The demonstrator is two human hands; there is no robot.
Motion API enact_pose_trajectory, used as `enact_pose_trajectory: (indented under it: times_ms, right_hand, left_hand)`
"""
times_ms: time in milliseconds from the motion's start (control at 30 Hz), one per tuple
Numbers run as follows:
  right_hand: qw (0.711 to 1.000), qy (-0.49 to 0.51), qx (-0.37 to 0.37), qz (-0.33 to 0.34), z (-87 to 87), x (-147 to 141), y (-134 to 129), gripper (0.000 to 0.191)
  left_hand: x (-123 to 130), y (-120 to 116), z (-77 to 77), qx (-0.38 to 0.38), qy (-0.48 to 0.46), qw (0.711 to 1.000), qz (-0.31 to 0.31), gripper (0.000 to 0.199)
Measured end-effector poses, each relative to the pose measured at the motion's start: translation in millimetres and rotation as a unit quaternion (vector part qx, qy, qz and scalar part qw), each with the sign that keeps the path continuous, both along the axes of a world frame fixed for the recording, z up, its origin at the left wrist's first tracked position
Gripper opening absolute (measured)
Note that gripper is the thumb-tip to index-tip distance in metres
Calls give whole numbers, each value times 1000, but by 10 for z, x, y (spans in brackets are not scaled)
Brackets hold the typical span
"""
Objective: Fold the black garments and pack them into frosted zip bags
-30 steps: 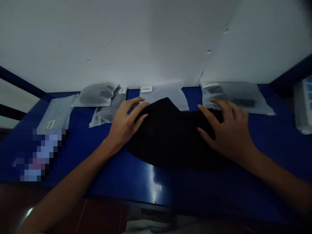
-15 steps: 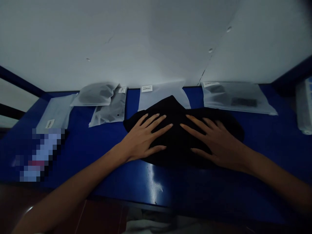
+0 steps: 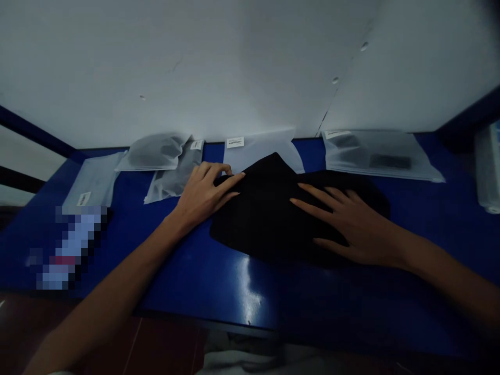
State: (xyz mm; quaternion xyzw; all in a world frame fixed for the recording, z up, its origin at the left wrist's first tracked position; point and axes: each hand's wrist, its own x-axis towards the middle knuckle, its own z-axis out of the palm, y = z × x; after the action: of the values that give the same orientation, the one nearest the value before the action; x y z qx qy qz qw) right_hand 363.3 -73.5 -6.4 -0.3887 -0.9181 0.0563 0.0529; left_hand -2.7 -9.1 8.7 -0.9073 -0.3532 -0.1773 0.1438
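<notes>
A folded black cloth (image 3: 269,219) lies on the blue table, with a pointed peak at its far side. My left hand (image 3: 205,190) is at the cloth's left edge, fingers bent and closed on the fabric there. Spread flat over the cloth's right part is my right hand (image 3: 347,224), its fingers apart and pressing on the top. Just behind the cloth lies a frosted plastic bag (image 3: 265,146) with a white label, partly covered by the peak.
Along the back wall lie a frosted bag (image 3: 383,153) at right, a grey-filled bag (image 3: 154,151) and another bag (image 3: 167,182) beneath it. A flat bag (image 3: 94,177) and a blurred-out item (image 3: 74,250) are at left. The blue table (image 3: 187,281) ends at its front edge.
My left hand has slid left and back from the cloth's top to its left edge, its fingers now bent. The cloth's left side has shifted slightly. My right hand is nearly still.
</notes>
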Motion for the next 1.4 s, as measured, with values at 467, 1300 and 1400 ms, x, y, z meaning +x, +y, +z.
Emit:
enact_pose_trajectory:
  times_ms: [467,1300,1400]
  right_hand:
    - [1000,9,1,-19,-15,3,23,79]
    - [1000,-1,1,-19,-1,5,32,75]
    - [1000,-6,0,-22,-6,9,32,74]
  left_hand:
    - [192,-286,101,-248,103,960,-79,99]
    - [204,-319,175,-227,-25,942,-246,25]
    - [189,-298,207,-324,-93,917,-213,25]
